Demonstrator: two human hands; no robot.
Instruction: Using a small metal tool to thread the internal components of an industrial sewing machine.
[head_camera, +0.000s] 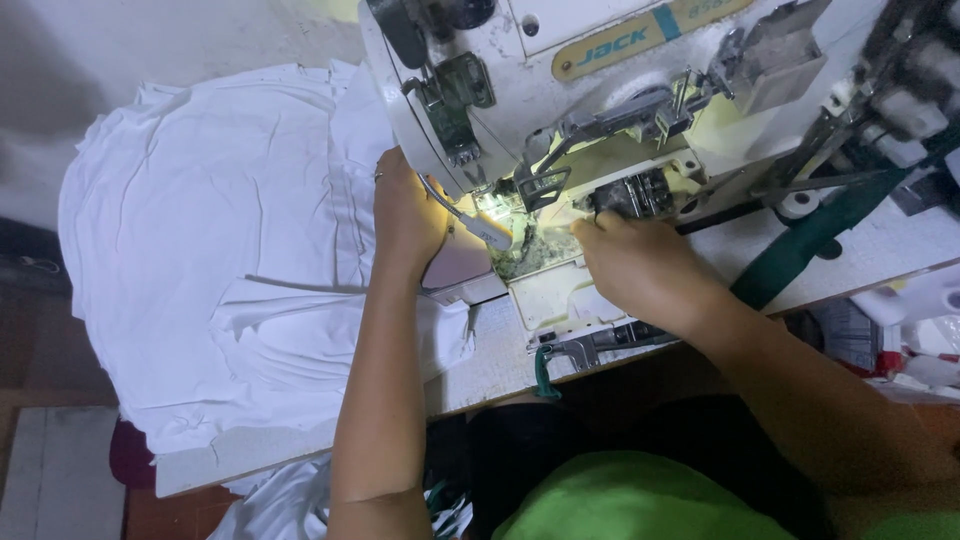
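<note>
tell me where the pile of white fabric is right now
In the head view the pile of white fabric lies on the table's left side, left of the sewing machine, with the left hand at its right edge.

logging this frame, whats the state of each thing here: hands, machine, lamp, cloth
left hand: flat beside the machine, holding nothing
right hand: fingertips at the presser foot area, grip unclear
sewing machine: upright on the table
machine lamp: lit
white cloth: piled, rumpled, on the table's left

Dim, soft frame; the machine lamp (497, 205) glares, corners fall dark.
</note>
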